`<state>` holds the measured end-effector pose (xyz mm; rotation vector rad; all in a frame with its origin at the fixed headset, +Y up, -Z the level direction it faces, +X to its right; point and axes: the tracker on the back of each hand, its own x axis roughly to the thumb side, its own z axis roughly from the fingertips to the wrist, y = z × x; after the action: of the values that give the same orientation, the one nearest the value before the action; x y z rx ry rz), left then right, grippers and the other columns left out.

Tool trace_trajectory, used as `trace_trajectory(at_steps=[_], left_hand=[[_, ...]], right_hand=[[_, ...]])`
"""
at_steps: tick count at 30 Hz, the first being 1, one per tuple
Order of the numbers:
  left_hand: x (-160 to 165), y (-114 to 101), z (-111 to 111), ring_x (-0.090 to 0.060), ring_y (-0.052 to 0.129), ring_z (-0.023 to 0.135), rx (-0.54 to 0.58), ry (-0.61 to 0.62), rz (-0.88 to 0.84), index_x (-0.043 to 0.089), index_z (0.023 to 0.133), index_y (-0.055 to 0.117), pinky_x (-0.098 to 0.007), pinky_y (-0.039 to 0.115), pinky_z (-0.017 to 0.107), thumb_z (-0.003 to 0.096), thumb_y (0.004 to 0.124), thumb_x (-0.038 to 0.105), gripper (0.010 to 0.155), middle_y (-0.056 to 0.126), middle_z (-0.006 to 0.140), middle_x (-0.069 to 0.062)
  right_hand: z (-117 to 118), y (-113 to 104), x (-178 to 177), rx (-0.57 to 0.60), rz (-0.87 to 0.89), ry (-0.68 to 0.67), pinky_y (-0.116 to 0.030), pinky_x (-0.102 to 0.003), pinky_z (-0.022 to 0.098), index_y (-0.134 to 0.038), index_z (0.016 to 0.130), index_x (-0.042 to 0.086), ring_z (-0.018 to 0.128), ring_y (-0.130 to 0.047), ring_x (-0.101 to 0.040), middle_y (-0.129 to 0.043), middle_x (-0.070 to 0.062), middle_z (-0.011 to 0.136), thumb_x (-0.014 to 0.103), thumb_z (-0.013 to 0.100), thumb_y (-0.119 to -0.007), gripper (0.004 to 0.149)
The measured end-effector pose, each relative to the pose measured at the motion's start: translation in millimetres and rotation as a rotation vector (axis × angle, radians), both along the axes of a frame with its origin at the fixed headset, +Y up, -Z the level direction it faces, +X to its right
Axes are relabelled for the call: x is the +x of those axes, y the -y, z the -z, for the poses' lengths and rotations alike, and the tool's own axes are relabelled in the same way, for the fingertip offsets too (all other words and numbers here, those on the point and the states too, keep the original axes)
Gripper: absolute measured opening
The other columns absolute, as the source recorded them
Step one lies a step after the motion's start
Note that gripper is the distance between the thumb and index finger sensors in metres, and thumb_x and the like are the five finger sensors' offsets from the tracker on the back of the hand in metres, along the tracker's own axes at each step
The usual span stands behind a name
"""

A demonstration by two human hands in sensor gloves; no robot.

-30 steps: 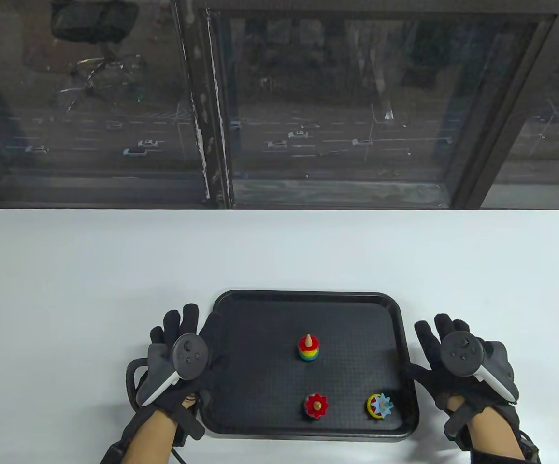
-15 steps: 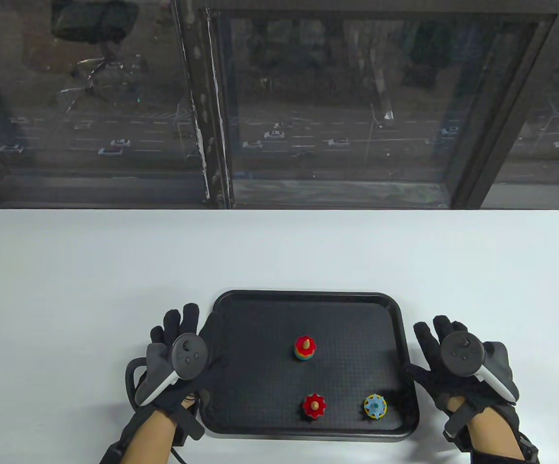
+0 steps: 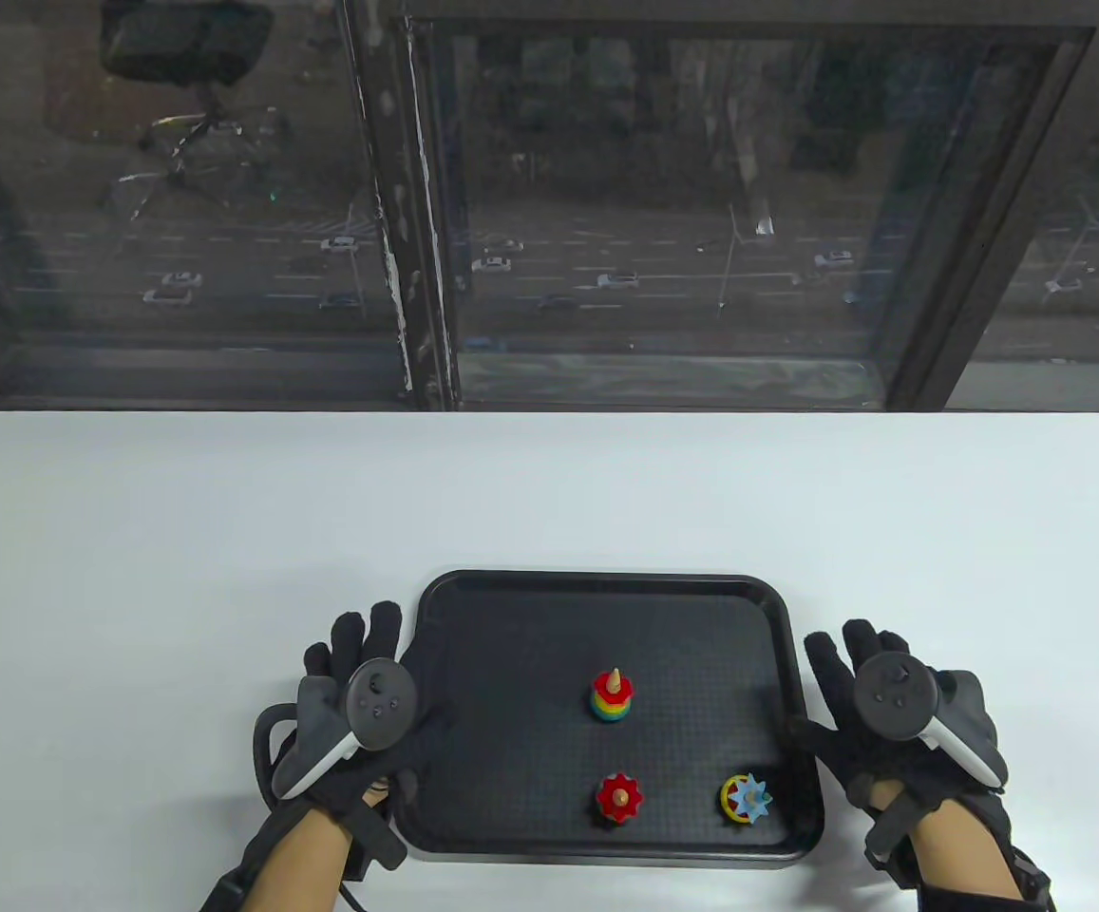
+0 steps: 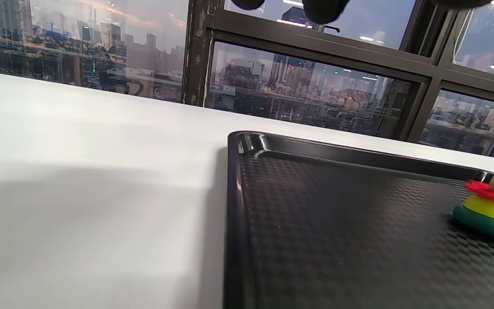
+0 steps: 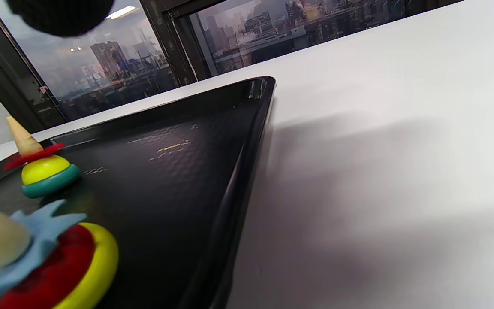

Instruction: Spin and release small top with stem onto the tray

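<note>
A black tray (image 3: 511,608) holds three small tops with wooden stems. The rainbow top (image 3: 612,695) stands tilted near the middle, also seen as the top (image 4: 493,206) and the top (image 5: 41,165) in the wrist views. A red gear-shaped top (image 3: 618,798) sits at the front. The blue-and-yellow top (image 3: 746,798) leans at the front right, close in the right wrist view (image 5: 45,262). My left hand (image 3: 359,646) lies with fingers spread at the tray's left rim and holds nothing. My right hand (image 3: 834,684) is spread beside the right rim, also holding nothing.
The white table (image 3: 226,513) stretches wide around the tray, its far edge against a dark window (image 3: 663,209). The tray rim (image 4: 234,193) and the tray's right rim (image 5: 247,150) stand a little above the tabletop. Cables trail from my left wrist (image 3: 264,750).
The rainbow top has wobbled and shifted slightly on the tray. The blue-and-yellow top slid left, then back right, tipping over. Both hands edged a little toward the tray.
</note>
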<state>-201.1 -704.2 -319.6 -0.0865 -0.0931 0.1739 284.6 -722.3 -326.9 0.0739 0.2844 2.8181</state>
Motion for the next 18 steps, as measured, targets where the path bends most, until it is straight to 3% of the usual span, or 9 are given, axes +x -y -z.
trace_trajectory(at_steps=[12,18], left_hand=[[0.9,0.2,-0.9,-0.039,0.019,0.119,-0.005,-0.004,0.006,0.049,0.112,0.036,-0.064,0.025,0.082,0.0367,0.054,0.076,0.082,0.02,0.13,0.002],[0.8,0.0,-1.1,-0.039,0.019,0.119,-0.009,-0.007,0.006,0.05,0.112,0.035,-0.064,0.025,0.082,0.0367,0.054,0.076,0.082,0.02,0.13,0.002]], right_hand=[[-2.3,-4.8,-1.1,0.065,-0.022,0.008,-0.023,-0.069,0.07,-0.026,0.109,0.035,0.106,-0.015,-0.046,-0.009,-0.011,0.114,0.066,0.043,-0.06,0.081],[-2.8,-4.2,-2.1,0.06,-0.029,0.001,-0.021,-0.069,0.069,-0.018,0.109,0.037,0.106,-0.011,-0.047,-0.003,-0.011,0.113,0.069,0.042,-0.059,0.085]])
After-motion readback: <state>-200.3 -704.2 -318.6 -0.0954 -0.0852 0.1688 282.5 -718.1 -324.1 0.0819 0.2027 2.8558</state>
